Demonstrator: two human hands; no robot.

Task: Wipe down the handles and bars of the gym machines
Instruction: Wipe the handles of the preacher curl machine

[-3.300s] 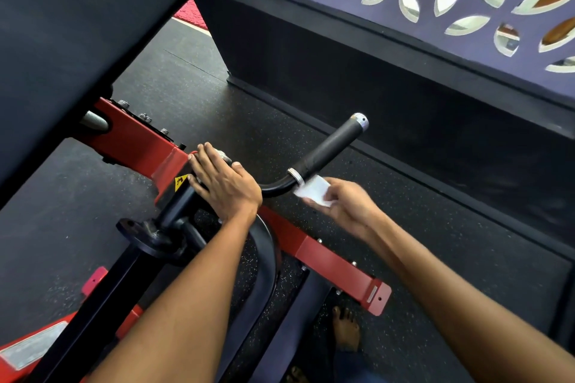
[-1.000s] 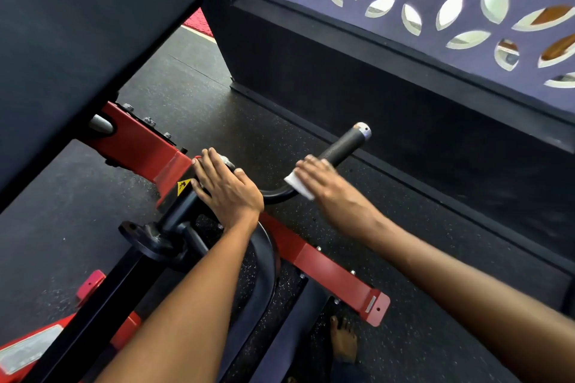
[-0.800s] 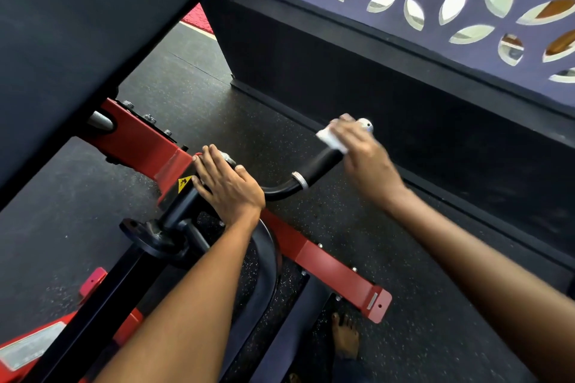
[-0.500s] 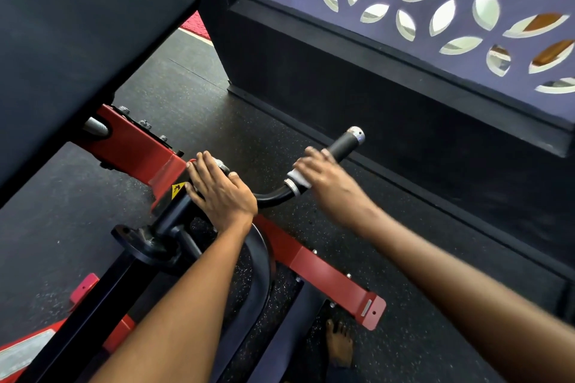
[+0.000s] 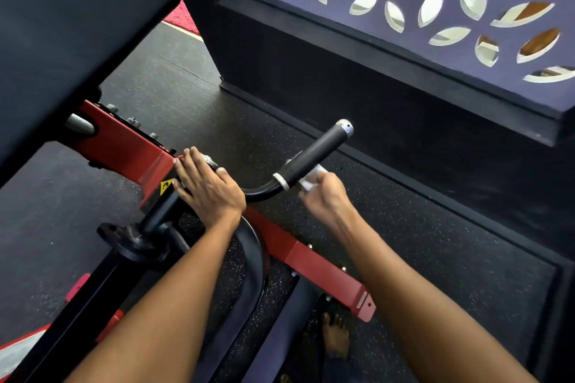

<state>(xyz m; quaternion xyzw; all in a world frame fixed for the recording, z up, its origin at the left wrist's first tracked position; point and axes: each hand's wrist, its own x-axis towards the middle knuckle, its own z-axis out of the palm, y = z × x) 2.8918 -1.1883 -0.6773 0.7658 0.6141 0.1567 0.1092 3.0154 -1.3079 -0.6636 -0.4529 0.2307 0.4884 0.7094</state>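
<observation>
Now we lay our left hand [image 5: 208,184] flat on the red frame [image 5: 124,146] for balance, while our right hand [image 5: 323,196] pinches the white cloth [image 5: 311,179] against the handle [image 5: 314,154] underside to wipe it.

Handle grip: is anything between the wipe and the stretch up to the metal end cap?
Nothing visible is. The right hand pinches the white wipe against the lower end of the black handle grip, and the grip runs bare up to the metal end cap. The left hand rests on the machine's pivot, away from the grip.
</observation>
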